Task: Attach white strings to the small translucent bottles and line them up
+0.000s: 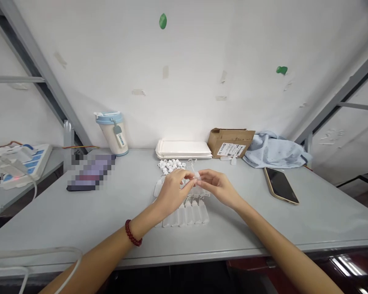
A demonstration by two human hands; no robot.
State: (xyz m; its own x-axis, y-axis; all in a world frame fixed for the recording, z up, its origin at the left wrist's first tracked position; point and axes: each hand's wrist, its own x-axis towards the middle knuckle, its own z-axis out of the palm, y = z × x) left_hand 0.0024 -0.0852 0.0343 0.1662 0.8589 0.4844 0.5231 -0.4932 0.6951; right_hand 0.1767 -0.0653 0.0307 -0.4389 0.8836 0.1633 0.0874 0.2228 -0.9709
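Note:
My left hand (175, 188) and my right hand (220, 187) meet over the middle of the table, fingertips pinched together. Between them is a small translucent plastic bottle (197, 175), mostly hidden by the fingers. Just in front of my hands lies a row of similar translucent bottles (188, 214), side by side, with thin loops at their tops. More translucent bottles (205, 192) lie under and behind my fingers, partly covered. A heap of small white caps (171, 165) sits beyond my left hand.
A stack of flat white packets (184, 149) and a cardboard box (230, 143) stand against the wall, with a light blue cloth (274, 151) to their right. One phone (281, 185) lies right, another (93, 173) left. A tumbler (113, 134) stands back left; a white cable (58, 250) crosses the front left.

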